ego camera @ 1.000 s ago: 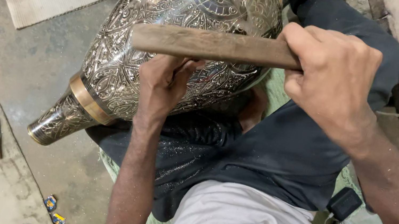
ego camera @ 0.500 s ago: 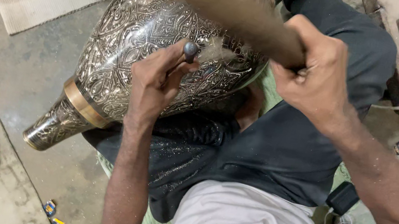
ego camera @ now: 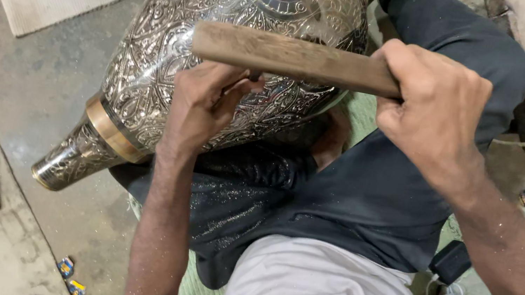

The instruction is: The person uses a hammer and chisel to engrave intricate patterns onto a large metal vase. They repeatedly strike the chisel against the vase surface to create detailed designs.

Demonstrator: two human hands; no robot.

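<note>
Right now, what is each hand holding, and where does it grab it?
The right hand grips a wooden stick by one end. The left hand pinches a small metal punch against the engraved metal vase; only its top shows.

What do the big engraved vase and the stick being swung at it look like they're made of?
The vase looks like metal, silvery and polished: it shows bright glints over dense engraved floral relief, with a brass-coloured band near the neck. The stick, gripped by the right hand, looks like bare wood: matt brown, grainy and worn, without shine.
</note>
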